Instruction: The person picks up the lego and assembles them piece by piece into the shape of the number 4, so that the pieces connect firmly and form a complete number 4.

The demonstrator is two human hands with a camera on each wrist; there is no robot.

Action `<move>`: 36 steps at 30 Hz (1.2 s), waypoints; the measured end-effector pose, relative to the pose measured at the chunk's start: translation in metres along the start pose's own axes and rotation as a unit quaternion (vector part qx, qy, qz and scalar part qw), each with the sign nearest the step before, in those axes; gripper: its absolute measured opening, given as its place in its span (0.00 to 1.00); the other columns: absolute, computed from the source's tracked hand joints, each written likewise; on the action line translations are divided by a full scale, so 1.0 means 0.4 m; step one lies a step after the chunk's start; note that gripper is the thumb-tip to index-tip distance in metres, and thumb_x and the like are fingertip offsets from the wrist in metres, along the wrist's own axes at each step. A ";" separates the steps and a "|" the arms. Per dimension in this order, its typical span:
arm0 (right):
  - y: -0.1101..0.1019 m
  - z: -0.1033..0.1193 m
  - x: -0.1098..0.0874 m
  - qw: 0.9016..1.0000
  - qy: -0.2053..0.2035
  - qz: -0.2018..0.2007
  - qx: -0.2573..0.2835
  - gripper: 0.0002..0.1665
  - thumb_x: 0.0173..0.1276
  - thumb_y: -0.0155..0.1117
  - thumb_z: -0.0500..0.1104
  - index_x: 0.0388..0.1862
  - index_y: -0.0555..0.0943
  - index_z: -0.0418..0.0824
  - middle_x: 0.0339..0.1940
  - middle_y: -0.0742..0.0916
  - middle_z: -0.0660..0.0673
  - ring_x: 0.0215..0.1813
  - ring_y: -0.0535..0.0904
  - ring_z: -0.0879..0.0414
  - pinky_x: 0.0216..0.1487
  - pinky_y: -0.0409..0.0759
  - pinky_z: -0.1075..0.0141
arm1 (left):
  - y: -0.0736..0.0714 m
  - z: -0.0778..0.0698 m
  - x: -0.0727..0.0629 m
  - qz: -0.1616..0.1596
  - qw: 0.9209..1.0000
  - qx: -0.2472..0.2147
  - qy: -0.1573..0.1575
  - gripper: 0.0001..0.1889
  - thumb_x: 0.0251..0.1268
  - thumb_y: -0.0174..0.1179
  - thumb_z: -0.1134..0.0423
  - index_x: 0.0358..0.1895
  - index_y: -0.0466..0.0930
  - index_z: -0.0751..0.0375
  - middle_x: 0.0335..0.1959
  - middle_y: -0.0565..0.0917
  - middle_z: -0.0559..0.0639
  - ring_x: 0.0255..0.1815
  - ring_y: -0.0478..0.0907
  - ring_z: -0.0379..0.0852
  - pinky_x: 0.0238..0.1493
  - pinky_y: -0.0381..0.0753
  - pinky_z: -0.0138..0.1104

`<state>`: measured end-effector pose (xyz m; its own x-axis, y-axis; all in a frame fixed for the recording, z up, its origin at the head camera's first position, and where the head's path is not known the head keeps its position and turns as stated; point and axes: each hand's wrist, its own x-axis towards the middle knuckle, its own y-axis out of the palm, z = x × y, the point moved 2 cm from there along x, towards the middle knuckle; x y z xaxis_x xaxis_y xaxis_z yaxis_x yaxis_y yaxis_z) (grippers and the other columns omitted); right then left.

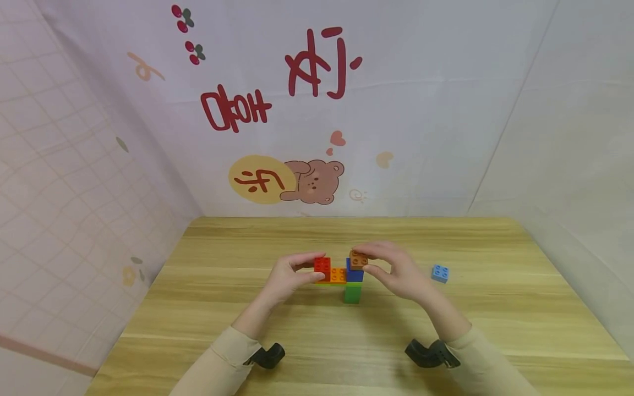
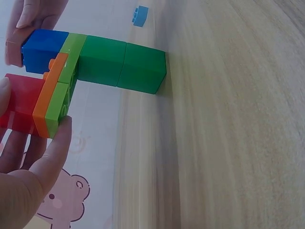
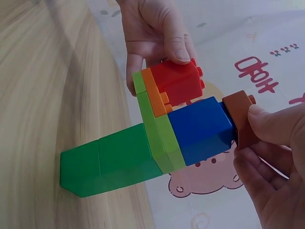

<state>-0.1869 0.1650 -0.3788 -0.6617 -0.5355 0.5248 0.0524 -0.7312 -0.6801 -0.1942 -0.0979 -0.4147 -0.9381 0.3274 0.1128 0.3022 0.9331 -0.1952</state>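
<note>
A toy-brick build stands upright on the table, its foot two stacked green bricks (image 3: pixel 112 155). Across them lie lime-green plates (image 3: pixel 159 138) that jut out to the left. An orange plate (image 3: pixel 155 90) and a red brick (image 1: pixel 322 268) sit on the overhanging side, a blue brick (image 3: pixel 202 131) over the green column. My left hand (image 1: pixel 286 276) grips the red brick between thumb and fingers, a fingertip under the lime overhang. Between thumb and fingers, my right hand (image 1: pixel 396 269) pinches a brown brick (image 3: pixel 239 119), slightly skewed at the blue brick's studded top.
A light blue brick (image 1: pixel 440 273) lies on the wooden table (image 1: pixel 238 242) to the right of my right hand. Behind the table's far edge hangs a printed white cloth (image 1: pixel 411 110), with more cloth along both sides.
</note>
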 end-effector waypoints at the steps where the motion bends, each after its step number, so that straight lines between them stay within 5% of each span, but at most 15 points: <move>1: 0.001 0.001 0.000 1.000 0.003 0.001 0.000 0.25 0.64 0.70 0.33 0.61 0.81 0.40 0.56 0.85 0.47 0.57 0.79 0.49 0.56 0.78 0.48 | 0.000 0.000 0.000 0.000 1.000 0.000 0.000 0.23 0.60 0.70 0.67 0.60 0.80 0.67 0.54 0.84 0.57 0.56 0.77 0.55 0.46 0.82 0.32; 8: 0.004 0.004 0.004 1.000 0.025 0.016 0.005 0.25 0.65 0.70 0.36 0.61 0.81 0.42 0.57 0.85 0.48 0.59 0.79 0.48 0.59 0.76 0.46 | 0.002 -0.001 0.001 -0.001 1.000 -0.001 0.000 0.24 0.60 0.70 0.67 0.60 0.80 0.67 0.53 0.84 0.56 0.57 0.77 0.55 0.47 0.82 0.32; 36: 0.009 0.005 0.005 1.000 0.001 0.015 -0.020 0.24 0.65 0.70 0.35 0.60 0.81 0.41 0.56 0.85 0.45 0.59 0.78 0.46 0.59 0.76 0.46 | 0.003 0.005 0.002 -0.001 1.000 -0.011 -0.001 0.22 0.59 0.71 0.69 0.58 0.83 0.62 0.53 0.84 0.57 0.56 0.77 0.55 0.46 0.83 0.33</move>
<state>-0.1866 0.1603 -0.3790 -0.6623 -0.5553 0.5029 0.0416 -0.6975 -0.7154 -0.1949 -0.0968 -0.4167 -0.9390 0.3258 0.1103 0.3046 0.9366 -0.1735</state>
